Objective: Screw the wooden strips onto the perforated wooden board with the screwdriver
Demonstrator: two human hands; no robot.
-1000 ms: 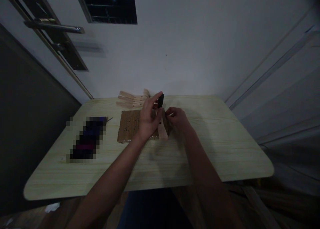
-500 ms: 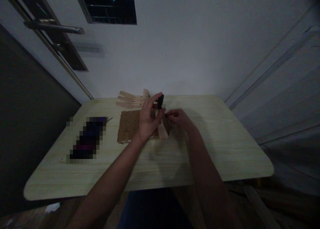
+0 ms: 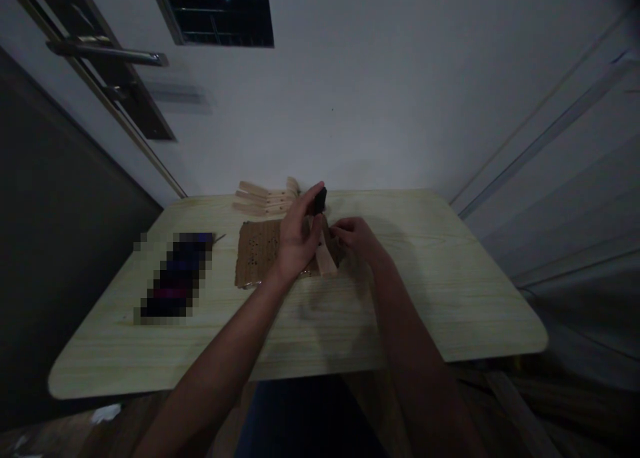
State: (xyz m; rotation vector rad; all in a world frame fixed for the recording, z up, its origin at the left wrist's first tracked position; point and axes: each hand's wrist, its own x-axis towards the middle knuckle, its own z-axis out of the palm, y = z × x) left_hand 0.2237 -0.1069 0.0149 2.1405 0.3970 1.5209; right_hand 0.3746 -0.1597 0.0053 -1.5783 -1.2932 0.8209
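Observation:
My left hand [image 3: 295, 241] is closed around a small tool with a black handle [image 3: 320, 199], held upright over a light wooden strip [image 3: 325, 259]. The strip lies on the right edge of a brown pegboard-like cardboard sheet [image 3: 260, 251] dotted with small holes. My right hand [image 3: 356, 238] is right beside the strip, fingers curled in a pinch at its upper end; what they hold is too small and dark to name. Both hands meet over the strip at the middle of the pale wooden table [image 3: 450, 291].
Several more wooden strips [image 3: 265, 200] lie fanned at the table's far edge against the white wall. A blurred-out dark object [image 3: 175, 278] sits on the left half of the table. A door with a metal handle [image 3: 107, 53] stands at left.
The black-handled tool has tipped slightly closer to the strip. My right hand has shifted a little. Everything else on the table stays put.

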